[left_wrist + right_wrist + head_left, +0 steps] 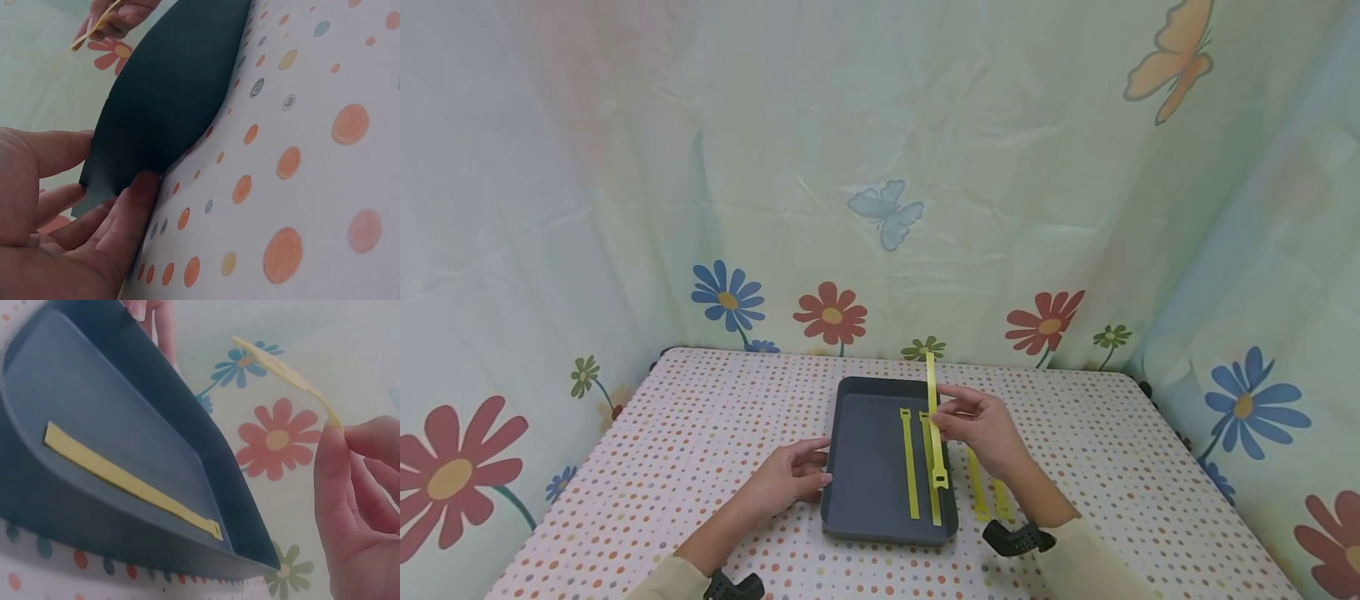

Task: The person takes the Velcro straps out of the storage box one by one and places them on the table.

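A dark grey rectangular tray [868, 450] stands on the table with two yellow slotted cable ties lying lengthwise in its right half, one of them the left tie [909, 467]. My right hand [977, 429] pinches another yellow cable tie [931, 379] between thumb and fingertips, above the tray's right side. In the right wrist view that held tie [281, 369] bends slightly, seen nearly edge-on. My left hand [782, 479] holds the tray's left side; in the left wrist view its fingers touch the rim and outer wall [162, 87].
Two more yellow cable ties, one of them the nearer-left tie [976, 487], lie on the table right of the tray, partly under the right hand and wrist. A dotted cloth [737, 392] covers the table. Behind hangs a flowered curtain [775, 167].
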A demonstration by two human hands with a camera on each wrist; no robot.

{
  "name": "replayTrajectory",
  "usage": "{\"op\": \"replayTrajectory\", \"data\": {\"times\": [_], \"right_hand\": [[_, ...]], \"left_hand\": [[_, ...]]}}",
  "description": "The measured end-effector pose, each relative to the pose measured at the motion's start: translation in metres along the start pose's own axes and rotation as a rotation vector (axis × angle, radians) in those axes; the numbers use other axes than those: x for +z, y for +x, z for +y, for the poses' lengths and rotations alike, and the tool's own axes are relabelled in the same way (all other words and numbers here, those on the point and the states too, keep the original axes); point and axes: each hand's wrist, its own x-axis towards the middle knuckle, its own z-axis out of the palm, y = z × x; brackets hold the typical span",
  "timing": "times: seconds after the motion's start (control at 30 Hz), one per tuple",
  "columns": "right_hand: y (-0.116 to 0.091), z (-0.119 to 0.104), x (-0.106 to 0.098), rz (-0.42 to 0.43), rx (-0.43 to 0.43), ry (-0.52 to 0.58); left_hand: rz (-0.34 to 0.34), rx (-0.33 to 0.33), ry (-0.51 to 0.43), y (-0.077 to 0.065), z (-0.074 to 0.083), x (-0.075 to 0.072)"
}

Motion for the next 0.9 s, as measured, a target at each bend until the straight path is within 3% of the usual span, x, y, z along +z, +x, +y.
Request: {"op": "replayTrajectory", "data": {"times": [0.57,0.9], "right_hand": [[-0.018,0.015,-0.029,0.095,0.064,-0.130],[-0.029,0.031,-0.055,0.089,0.098,-0.158]], "left_hand": [[-0.001,0.001,-0.019,-0.001,0.000,0.001],[-0.008,-0.004,-0.051,-0.001,0.000,0.000]]}}
